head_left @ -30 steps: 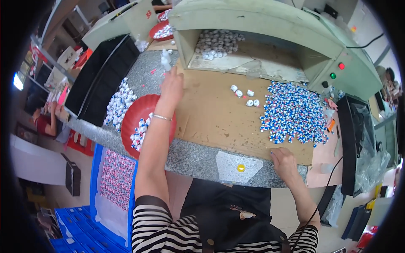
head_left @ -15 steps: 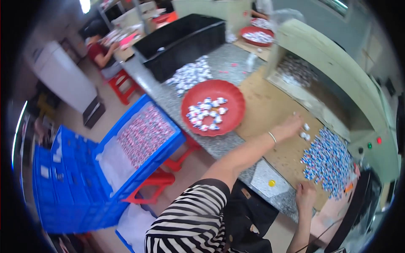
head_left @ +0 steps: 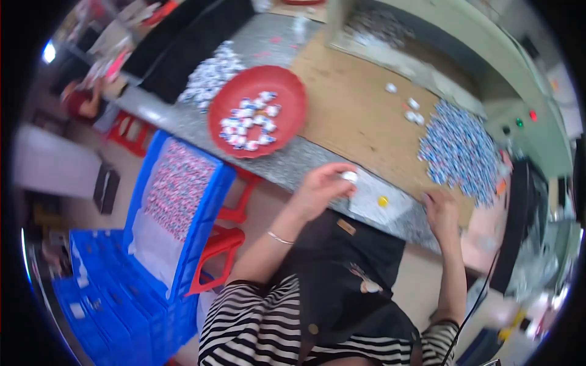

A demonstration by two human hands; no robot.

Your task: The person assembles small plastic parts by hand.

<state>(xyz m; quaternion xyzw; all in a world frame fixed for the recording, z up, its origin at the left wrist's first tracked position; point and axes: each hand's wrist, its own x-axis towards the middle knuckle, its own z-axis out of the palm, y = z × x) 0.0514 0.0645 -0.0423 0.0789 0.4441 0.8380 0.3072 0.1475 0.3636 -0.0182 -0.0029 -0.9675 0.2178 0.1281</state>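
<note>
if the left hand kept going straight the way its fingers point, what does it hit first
The left hand, pinching a small white piece, points up and right across the counter edge. First in that line is probably the bare brown board, then the loose white pieces; depth is unclear.

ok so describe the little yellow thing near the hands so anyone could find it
Start at the grey speckled counter and follow its near edge to the pale square patch between the left hand and right hand. The small round yellow piece lies there alone, the only yellow item; the nearby wrapped pieces are blue and white.

small white piece mostly hidden in left hand, wrapped pieces' print blurred
</note>
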